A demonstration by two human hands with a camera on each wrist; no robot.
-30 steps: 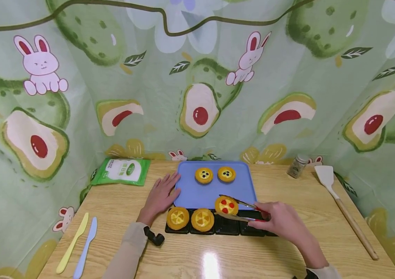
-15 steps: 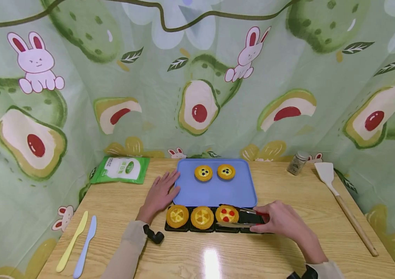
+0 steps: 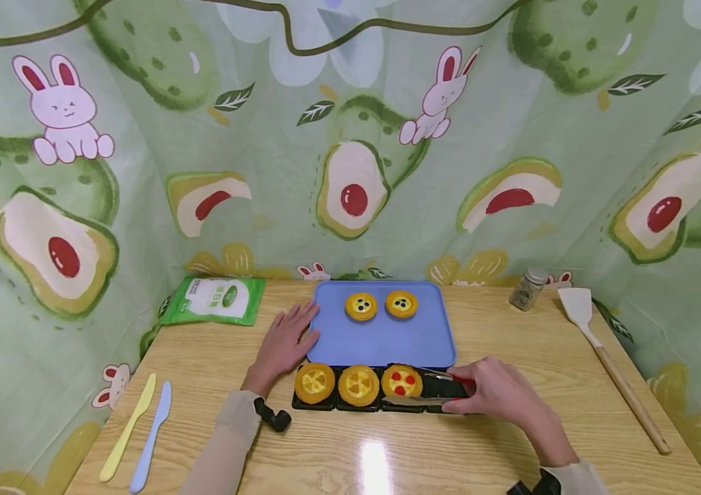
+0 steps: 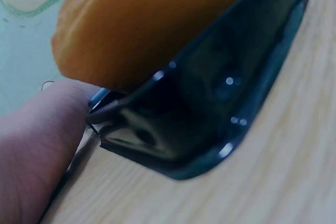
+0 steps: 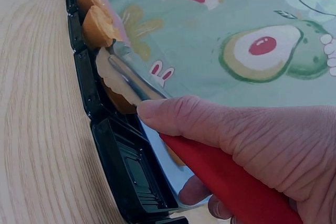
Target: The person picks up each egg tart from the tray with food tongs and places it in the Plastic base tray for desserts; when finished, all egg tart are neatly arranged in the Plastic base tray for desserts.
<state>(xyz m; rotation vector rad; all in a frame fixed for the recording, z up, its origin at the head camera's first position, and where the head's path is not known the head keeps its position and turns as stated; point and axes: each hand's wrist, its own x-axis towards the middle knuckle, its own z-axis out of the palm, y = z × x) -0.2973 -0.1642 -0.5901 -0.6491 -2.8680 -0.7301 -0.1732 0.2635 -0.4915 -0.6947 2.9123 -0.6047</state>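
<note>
My right hand (image 3: 502, 392) grips red-handled metal tongs (image 3: 418, 400), whose arms lie on either side of a tart with red toppings (image 3: 403, 380). That tart sits in the third compartment of a black plastic tray (image 3: 446, 388). Two tarts with yellow wedge toppings, a left tart (image 3: 315, 383) and a second tart (image 3: 359, 386), fill the compartments to its left. Flat beside the blue tray (image 3: 381, 344), my left hand (image 3: 282, 344) touches its left edge with fingers spread. In the right wrist view, thumb and fingers wrap the red handle (image 5: 226, 179).
Two tarts with dark berries, a left one (image 3: 361, 306) and a right one (image 3: 401, 304), lie on the blue tray. Around stand a green packet (image 3: 217, 301), yellow knife (image 3: 129, 430), blue knife (image 3: 152, 436), seasoning jar (image 3: 528, 289) and spatula (image 3: 613, 371).
The tongs lowered the red-topped tart from above the blue tray's front edge into the black tray's third compartment. Over the last half second little moved. My left hand stayed in place.
</note>
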